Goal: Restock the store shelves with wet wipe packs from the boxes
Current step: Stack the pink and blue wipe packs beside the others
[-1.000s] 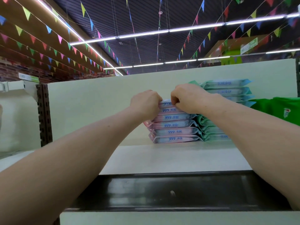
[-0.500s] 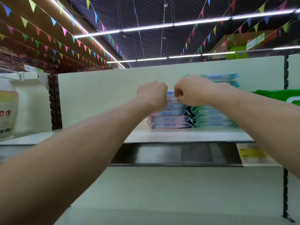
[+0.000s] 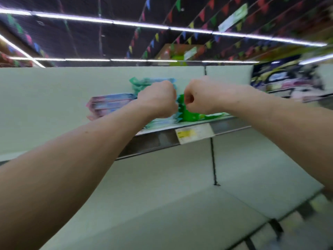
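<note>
A stack of pink wet wipe packs [image 3: 110,105] lies on the upper shelf [image 3: 158,141], with a taller teal stack [image 3: 144,83] to its right and bright green packs [image 3: 191,116] beyond that. My left hand [image 3: 158,98] hovers in front of the teal stack with its fingers curled into a fist and nothing visible in it. My right hand [image 3: 198,96] is a fist too, close beside the left and in front of the green packs. Both hands are off the pink stack. The picture is blurred by motion.
A yellow and white price label [image 3: 193,135] hangs on the upper shelf's front rail. Below lies a pale lower shelf [image 3: 180,204] with a black upright [image 3: 213,159] at its back. Blurred colourful goods [image 3: 288,82] fill the neighbouring bay at the right.
Both hands have come off the top of the pink stack and shifted right, in front of the teal and green packs. The view has swung right and tilted.
</note>
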The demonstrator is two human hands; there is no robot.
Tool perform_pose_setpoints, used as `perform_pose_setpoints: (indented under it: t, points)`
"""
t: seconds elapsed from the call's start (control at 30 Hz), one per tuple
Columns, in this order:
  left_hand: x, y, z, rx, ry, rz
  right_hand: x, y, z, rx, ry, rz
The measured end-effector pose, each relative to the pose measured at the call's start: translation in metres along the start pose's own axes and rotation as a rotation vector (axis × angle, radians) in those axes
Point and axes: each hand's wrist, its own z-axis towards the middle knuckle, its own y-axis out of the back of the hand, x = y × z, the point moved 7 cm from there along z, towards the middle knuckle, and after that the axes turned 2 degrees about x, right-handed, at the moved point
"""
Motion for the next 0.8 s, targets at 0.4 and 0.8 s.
perform_pose_setpoints:
  t: [0.4, 0.8]
  points:
    - [-0.208, -0.049, -0.081, 0.166, -0.450, -0.273, -0.105, 0.013, -0.205, 0.258, -0.526, -0.216]
    - [-0.441, -0.050, -0.222, 0.346, -0.875, -0.323, -0.171, 0.071, -0.450, 0.416, -0.966, -0.271]
